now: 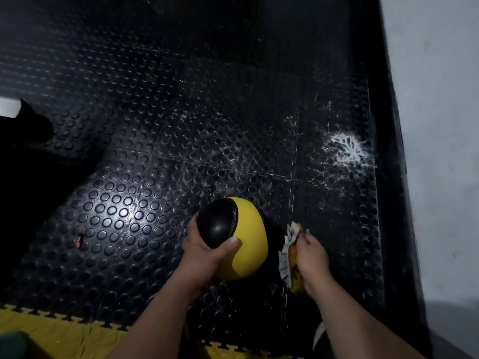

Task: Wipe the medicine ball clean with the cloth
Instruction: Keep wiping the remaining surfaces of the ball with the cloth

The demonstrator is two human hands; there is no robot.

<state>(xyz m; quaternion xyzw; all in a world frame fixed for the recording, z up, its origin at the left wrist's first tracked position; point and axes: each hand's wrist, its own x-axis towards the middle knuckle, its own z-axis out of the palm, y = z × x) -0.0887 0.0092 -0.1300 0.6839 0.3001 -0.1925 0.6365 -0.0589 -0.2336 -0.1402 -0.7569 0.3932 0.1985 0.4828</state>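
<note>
2 hands are in play here and they've got separate jobs. The left hand [207,248] is wrapped over the near side of the ball [237,238], thumb across the black panel and fingers curled round the far left edge, so it's pinning the thing down. The ball sits on the studded mat [116,211], yellow side facing right. The right hand [309,257] is just right of the ball, fingers bunched round the cloth [289,257], which looks like a yellowish rag with a pale frayed edge. Cloth and ball are apart, with a dark gap between them.

So I'd call this the step where the cloth gets brought onto the ball. My tips:

- Keep the left hand's grip firm. A round ball on a mat will roll as soon as you push sideways, so push toward that hand, not away from it.
- Flatten the cloth a bit before contact. Bunched up like that, only a small patch touches the surface.
- Start on the yellow side facing the cloth, then rotate the ball with the left hand to bring new areas round.
- There's white powdery stuff [346,149] on the mat beyond and right of the ball, so don't let the cloth drag through it.

Can't tell in this dim light how dirty the ball actually is.
</note>
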